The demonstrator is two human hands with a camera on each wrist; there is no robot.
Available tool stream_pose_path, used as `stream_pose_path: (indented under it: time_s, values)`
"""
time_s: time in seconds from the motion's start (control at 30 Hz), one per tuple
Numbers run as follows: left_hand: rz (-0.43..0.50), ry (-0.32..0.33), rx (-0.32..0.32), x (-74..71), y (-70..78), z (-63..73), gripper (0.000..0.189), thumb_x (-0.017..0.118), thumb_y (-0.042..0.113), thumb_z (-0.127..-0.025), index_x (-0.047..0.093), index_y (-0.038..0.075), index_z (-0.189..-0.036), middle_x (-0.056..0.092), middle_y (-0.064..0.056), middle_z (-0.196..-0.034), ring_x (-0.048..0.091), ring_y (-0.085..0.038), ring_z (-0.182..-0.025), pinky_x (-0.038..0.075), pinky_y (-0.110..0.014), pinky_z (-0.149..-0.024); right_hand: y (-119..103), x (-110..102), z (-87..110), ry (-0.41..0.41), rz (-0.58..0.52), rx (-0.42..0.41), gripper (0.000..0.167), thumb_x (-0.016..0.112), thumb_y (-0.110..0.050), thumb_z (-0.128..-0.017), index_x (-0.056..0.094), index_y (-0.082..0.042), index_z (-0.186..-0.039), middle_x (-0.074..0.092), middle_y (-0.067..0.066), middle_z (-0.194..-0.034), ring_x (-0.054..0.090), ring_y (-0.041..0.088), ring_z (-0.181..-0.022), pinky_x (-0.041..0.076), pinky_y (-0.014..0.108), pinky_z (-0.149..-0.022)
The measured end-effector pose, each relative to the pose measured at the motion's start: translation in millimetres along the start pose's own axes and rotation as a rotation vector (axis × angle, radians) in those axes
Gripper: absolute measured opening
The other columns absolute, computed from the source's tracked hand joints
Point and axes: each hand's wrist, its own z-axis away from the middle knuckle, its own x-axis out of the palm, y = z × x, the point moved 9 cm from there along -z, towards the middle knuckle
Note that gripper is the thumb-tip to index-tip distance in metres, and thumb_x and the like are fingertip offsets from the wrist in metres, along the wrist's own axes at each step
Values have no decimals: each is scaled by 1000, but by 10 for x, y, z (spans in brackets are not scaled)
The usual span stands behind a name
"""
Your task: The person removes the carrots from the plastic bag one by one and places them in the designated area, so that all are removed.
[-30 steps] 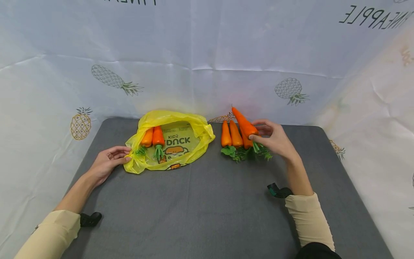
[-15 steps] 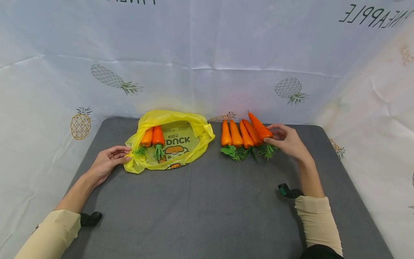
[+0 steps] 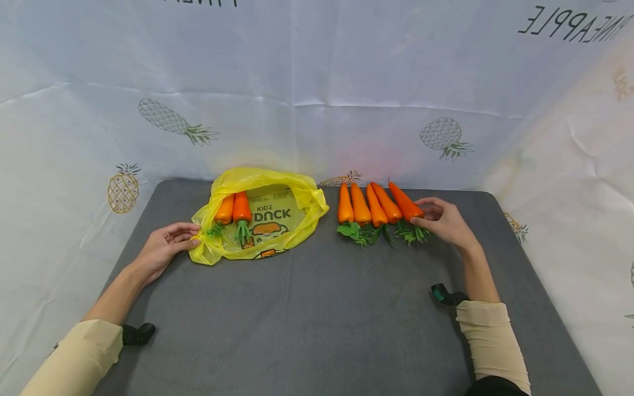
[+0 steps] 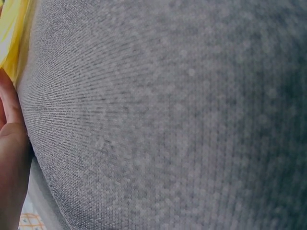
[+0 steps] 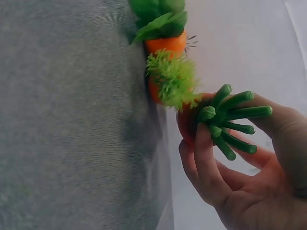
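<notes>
So, nearest you, at the bottom corners of the frame, are your beige sleeves (image 3: 74, 357), with a black wrist piece (image 3: 138, 334) poking out by each one. They're over the dark grey tabletop (image 3: 297, 319).

Further up, left of centre, your left hand (image 3: 168, 245) has the left edge of the yellow bag (image 3: 267, 177) pinched between thumb and fingers. The bag lies on its side with its mouth facing you, so you can see right in: two carrots inside (image 3: 241, 206), side by side at the left of the opening, their green tops toward you. The rest of the inside shows DUCK lettering and cartoon printing.

Right of centre, outside the bag and well apart from it, you've got five more carrots in a row, tips away from you, leafy tops near. Your right hand (image 3: 443, 223) is gripping the rightmost carrot (image 3: 405, 203) at its thick end, thumb and fingers on it; your right wrist view shows its stubby green stems up close.

Behind it all, a white pineapple-print backdrop (image 3: 317, 66) fills the top of the frame.
</notes>
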Motion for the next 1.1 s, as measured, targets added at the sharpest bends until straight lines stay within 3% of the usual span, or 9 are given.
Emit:
stream_pose_path:
  time_s: [0.57, 0.9, 1.1]
  values:
    - [11, 1, -2, -6, -1, 9, 31, 74, -1, -100, 72, 12, -128, 76, 16, -113, 70, 2, -100, 58, -11, -87, 165, 191, -64, -63, 4, 17, 58, 77, -17, -102, 53, 2, -152, 68, 34, -138, 70, 6, -100, 58, 20, -77]
    - [1, 6, -1, -4, 13, 9, 30, 75, 0, -100, 71, 11, -128, 75, 16, -113, 70, 2, -101, 58, -10, -87, 132, 204, -57, -71, 4, 18, 59, 77, -18, -103, 52, 2, -152, 65, 35, -142, 72, 42, -118, 58, 19, -79]
    - [-6, 5, -5, 2, 2, 3, 29, 75, 1, -101, 71, 13, -127, 75, 17, -113, 70, 2, -100, 58, -11, -87, 102, 192, -77, -66, 8, 13, 57, 76, -19, -103, 53, 3, -151, 65, 35, -141, 70, 49, -121, 57, 17, -80]
